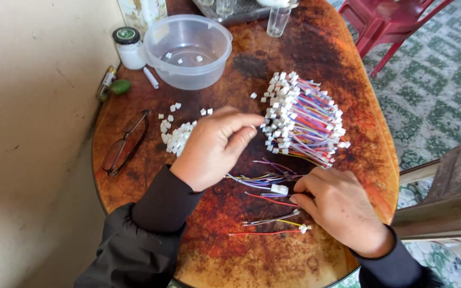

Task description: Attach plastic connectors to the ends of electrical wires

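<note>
Two hands work on one round brown table (326, 64). The left hand (212, 149) reaches with pinched fingers to the big bundle of coloured wires (305, 120); I cannot tell if it grips a wire. The right hand (337, 205) rests curled by one small bunch of loose wires (265, 181), touching them. Two more wire sets (270, 225) lie below. One pile of little white plugs (176, 137) sits left. One clear bowl (188, 50), one jar (129, 48) and one pair of glasses (125, 143) are there too
</note>
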